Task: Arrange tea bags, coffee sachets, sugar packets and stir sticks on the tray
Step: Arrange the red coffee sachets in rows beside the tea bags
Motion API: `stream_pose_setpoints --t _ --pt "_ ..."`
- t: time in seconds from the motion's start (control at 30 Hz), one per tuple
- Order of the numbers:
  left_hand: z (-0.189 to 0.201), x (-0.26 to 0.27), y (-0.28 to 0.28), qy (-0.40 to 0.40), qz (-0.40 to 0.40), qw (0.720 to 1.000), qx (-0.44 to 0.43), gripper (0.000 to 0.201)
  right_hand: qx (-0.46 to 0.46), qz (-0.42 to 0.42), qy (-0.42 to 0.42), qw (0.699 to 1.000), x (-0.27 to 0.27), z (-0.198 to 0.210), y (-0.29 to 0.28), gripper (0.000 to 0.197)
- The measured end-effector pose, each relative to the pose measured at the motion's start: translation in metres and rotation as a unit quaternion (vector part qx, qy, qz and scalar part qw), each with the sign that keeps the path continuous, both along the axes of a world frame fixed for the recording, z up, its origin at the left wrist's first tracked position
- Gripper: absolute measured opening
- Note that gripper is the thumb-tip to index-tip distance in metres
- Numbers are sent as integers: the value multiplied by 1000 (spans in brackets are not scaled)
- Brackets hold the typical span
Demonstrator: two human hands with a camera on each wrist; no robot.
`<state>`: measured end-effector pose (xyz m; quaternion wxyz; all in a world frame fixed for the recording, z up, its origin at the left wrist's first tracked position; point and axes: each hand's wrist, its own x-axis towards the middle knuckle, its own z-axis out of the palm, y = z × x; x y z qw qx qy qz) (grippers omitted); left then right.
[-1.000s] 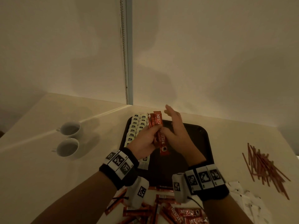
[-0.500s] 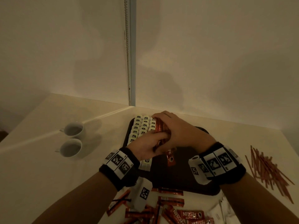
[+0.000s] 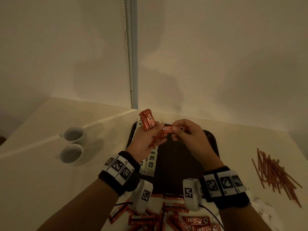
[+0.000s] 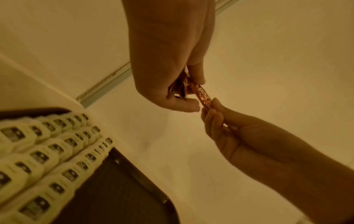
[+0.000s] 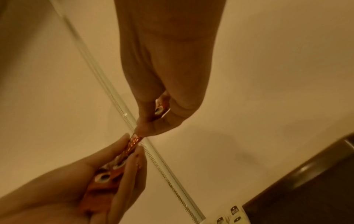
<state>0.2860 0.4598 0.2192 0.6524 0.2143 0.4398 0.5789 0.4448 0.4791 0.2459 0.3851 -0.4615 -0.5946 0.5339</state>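
Above the dark tray, the left hand keeps a grip on a bundle of coffee sachets. The right hand pinches one sachet between both hands. Tea bags line the tray's left side.

coffee sachets: red-orange with white lettering
tea bags: pale cream, each with a small dark label
tray: dark brown, near black
stir sticks: reddish brown
cups: white
wristbands: black, with black-and-white square markers
table: cream
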Motion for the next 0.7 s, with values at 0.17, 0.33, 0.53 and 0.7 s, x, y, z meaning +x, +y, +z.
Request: stream_pose_setpoints --t 0.17,0.33,0.53,0.7 --pt "-3 -3 -8 105 -18 994 16 10 41 -66 48 996 -2 -4 -6 13" --pt "0 -15 -11 169 -16 985 22 24 18 -66 68 995 0 -8 -9 16" --pt "-5 -21 -11 188 21 982 -2 14 -73 -32 85 993 1 -25 -4 14" --pt "-17 -32 -11 216 14 976 -35 19 -109 -9 59 992 8 -47 7 15"
